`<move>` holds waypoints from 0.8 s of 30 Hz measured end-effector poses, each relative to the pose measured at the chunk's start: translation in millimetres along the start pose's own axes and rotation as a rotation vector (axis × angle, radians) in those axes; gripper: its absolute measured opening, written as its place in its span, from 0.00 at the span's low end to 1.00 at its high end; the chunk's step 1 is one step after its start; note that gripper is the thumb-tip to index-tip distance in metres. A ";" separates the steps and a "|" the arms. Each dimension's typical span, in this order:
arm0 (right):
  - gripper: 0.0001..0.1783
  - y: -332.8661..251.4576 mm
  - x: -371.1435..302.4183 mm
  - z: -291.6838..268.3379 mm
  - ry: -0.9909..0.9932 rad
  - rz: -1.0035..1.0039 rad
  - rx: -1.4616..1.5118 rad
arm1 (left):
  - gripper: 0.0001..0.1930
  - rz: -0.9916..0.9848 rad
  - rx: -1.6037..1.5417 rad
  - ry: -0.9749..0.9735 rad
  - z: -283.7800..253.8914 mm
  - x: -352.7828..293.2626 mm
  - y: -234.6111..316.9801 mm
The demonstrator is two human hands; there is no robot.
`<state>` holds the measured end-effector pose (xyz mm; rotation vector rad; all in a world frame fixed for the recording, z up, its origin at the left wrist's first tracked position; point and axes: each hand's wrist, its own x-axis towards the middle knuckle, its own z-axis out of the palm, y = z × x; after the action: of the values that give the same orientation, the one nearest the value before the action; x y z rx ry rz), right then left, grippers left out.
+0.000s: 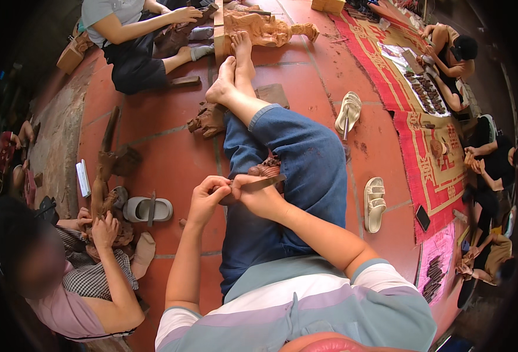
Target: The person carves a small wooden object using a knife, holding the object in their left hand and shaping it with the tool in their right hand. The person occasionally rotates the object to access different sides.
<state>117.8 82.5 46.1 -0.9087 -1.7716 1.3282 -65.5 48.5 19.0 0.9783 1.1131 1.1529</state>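
Note:
My right hand (262, 196) is closed over my lap. A dark, flat, blade-like strip (269, 182) crosses it, its far end sticking out to the right. Just beyond my knuckles a reddish-brown carved wooden piece (267, 168) with grooves rests against my jeans. My left hand (212, 192) is beside it, thumb and fingers pinched together near my right fingertips. Whatever the left fingers pinch is too small to make out. Brown material shows beneath both hands, partly covered by them.
My crossed legs (294, 146) stretch forward over red tiles, feet beside a carved wooden figure (265, 29). Sandals (375, 205) lie right and left. A co-worker (94, 276) handles a wooden carving (102, 188) at left. Red mats (408, 170) and more people line the right.

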 end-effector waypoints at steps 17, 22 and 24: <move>0.06 -9.2 -2.1 11.1 0.030 -0.046 -0.052 | 0.06 -0.023 -0.039 -0.012 0.4 -0.8 10.6; 0.06 3.7 16.7 -7.3 -0.084 -0.074 -0.127 | 0.04 0.020 0.175 0.150 8.4 6.8 1.5; 0.07 -11.4 18.3 -8.9 -0.147 0.243 0.062 | 0.08 -0.010 0.127 0.101 4.0 10.0 1.1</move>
<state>115.4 99.9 61.5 -1.0406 -1.7601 1.6329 -61.2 58.5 19.4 1.0201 1.2840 1.1450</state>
